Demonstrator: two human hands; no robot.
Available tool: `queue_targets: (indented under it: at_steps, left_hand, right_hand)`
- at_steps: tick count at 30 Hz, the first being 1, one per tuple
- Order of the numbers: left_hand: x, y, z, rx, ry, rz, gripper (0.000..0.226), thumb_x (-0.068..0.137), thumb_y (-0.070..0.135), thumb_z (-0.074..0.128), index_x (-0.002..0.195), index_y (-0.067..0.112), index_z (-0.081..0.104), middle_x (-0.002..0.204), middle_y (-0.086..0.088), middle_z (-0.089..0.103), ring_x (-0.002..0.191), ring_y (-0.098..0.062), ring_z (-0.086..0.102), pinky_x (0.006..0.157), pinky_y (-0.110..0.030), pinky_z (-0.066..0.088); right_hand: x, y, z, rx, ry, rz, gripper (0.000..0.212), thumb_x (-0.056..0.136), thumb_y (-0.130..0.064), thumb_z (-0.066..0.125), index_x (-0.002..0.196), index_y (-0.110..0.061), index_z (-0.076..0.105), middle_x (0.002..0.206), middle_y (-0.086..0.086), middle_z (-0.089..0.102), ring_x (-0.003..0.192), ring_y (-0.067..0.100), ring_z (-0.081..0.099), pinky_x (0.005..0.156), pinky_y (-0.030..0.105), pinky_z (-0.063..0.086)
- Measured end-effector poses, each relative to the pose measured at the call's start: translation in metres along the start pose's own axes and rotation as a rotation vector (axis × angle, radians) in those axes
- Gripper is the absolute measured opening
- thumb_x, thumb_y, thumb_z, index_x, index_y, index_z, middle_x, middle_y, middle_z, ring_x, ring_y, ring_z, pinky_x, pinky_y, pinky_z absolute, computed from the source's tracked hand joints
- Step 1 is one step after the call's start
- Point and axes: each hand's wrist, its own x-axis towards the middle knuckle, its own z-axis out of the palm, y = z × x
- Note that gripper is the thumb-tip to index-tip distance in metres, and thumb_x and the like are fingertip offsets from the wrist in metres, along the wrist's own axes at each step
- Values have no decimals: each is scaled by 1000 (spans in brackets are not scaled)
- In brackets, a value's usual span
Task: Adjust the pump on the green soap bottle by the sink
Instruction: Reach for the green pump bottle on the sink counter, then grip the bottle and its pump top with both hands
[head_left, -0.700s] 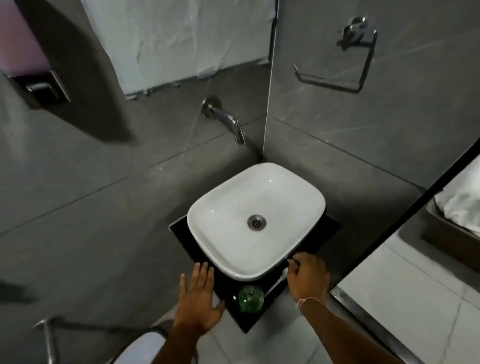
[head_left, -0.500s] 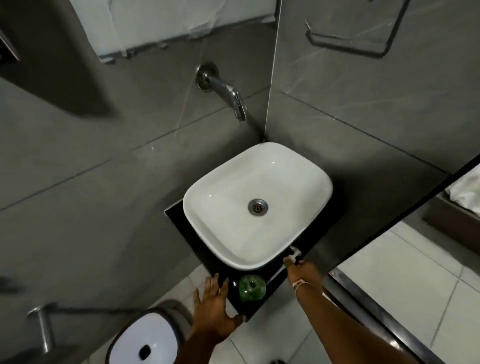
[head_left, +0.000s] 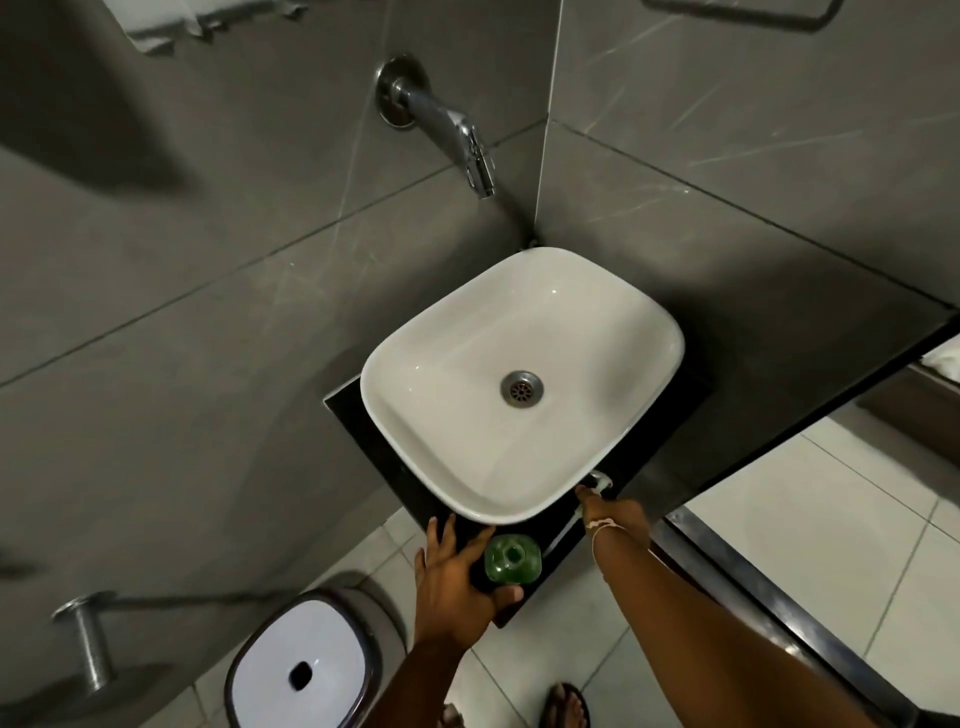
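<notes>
I have one head view only, looking steeply down from above the sink (head_left: 519, 374) toward the wall corner, close over the counter's (head_left: 363, 441) near corner; floor tiles (head_left: 779, 519) fill the lower right

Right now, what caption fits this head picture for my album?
Left hand wraps the green bottle by the sink; right hand holds the pump.

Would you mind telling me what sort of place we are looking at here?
Most likely a small bathroom: a white basin sits on a dark counter beneath a wall-mounted tap, grey tiles cover the walls, and a lidded bin stands on the floor.
</notes>
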Motion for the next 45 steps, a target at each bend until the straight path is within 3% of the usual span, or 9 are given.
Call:
queue_targets:
  at_steps: [3, 5, 10, 15, 21, 25, 29, 40, 45]
  left_hand:
    - [1, -2, 1, -25, 19, 2, 74, 52, 67, 75, 121, 49, 56, 160, 0, 20, 148, -26, 0, 119, -53, 9]
    - [1, -4, 2, -36, 22, 10, 73, 51, 67, 76, 120, 49, 58, 160, 0, 20, 148, -25, 0, 119, -53, 8]
    - [2, -4, 1, -34, 14, 11, 74, 53, 66, 75, 122, 48, 57, 160, 1, 19, 148, -24, -2, 119, -53, 6]
    - [2, -5, 0, 8, 11, 34, 72, 55, 65, 74, 123, 48, 55, 160, 2, 18, 148, -22, -4, 119, -53, 7]
    - [2, -5, -1, 63, 21, 53, 72, 58, 64, 75, 125, 50, 52, 160, 1, 18, 148, -24, -5, 119, -53, 8]
    - [1, -6, -1, 76, 19, 61, 71, 60, 63, 75, 126, 51, 51, 161, 2, 15, 148, -25, -6, 119, -52, 8]
    - [1, -5, -1, 96, 31, 73, 66, 64, 62, 73, 126, 49, 52, 161, 0, 15, 148, -26, -6, 119, -53, 9]
    - [0, -7, 3, 120, 81, 87, 51, 72, 50, 73, 120, 41, 59, 160, 0, 16, 148, -24, -8, 119, -52, 5]
    - [-2, -7, 5, 132, 79, 79, 54, 74, 50, 71, 125, 40, 57, 161, 0, 14, 148, -23, -11, 119, -50, 3]
  right_hand:
    - [-7, 3, -11, 252, -29, 96, 60, 82, -43, 69, 117, 6, 60, 127, 23, 61, 118, 43, 55, 98, 48, 46]
    - [-22, 10, -25, 478, 4, 76, 47, 84, -38, 68, 109, 2, 64, 121, 19, 64, 115, 40, 57, 94, 45, 46]
    - [-108, 32, -60, 714, 139, -315, 46, 62, -60, 76, 94, -27, 72, 86, -10, 73, 77, 2, 66, 65, 20, 46]
    - [-157, 33, -46, 638, 95, -645, 33, 57, -56, 75, 87, -43, 68, 96, -11, 66, 88, 9, 60, 77, 28, 47]
    - [-138, 40, -16, 457, 105, -903, 23, 69, -53, 73, 90, -45, 65, 98, -25, 63, 101, 6, 53, 84, 12, 39]
    - [-119, 55, 3, 310, 74, -959, 26, 71, -52, 73, 95, -53, 62, 100, -30, 60, 101, -1, 49, 83, 3, 33]
    - [-105, 71, 19, 160, 38, -989, 30, 73, -46, 76, 100, -46, 64, 99, -28, 58, 102, 2, 48, 85, 5, 33]
    - [-102, 81, 33, 126, 80, -951, 29, 71, -50, 73, 94, -41, 59, 89, -24, 51, 95, 12, 47, 79, 30, 44]
    - [-101, 83, 37, 156, 92, -947, 30, 70, -51, 71, 94, -40, 57, 91, -26, 50, 95, 9, 47, 78, 33, 47]
